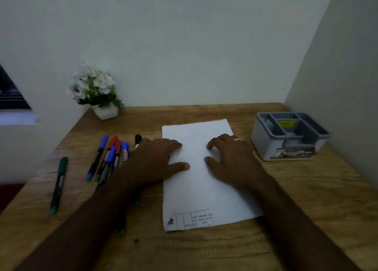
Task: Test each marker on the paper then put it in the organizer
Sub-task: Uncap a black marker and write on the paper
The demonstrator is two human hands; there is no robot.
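Both bare forearms are reaching forward from the lower corners and converging, the left hand (155, 160) lying palm down with fingers spread and thumb stretched rightward, the right hand (231, 158) lying palm down with fingers loosely bent, a ring showing on one finger.

Head-worn, wide-angle, looking forward and down from close above a wooden desk (204, 248) toward the wall corner (286, 98) behind it.
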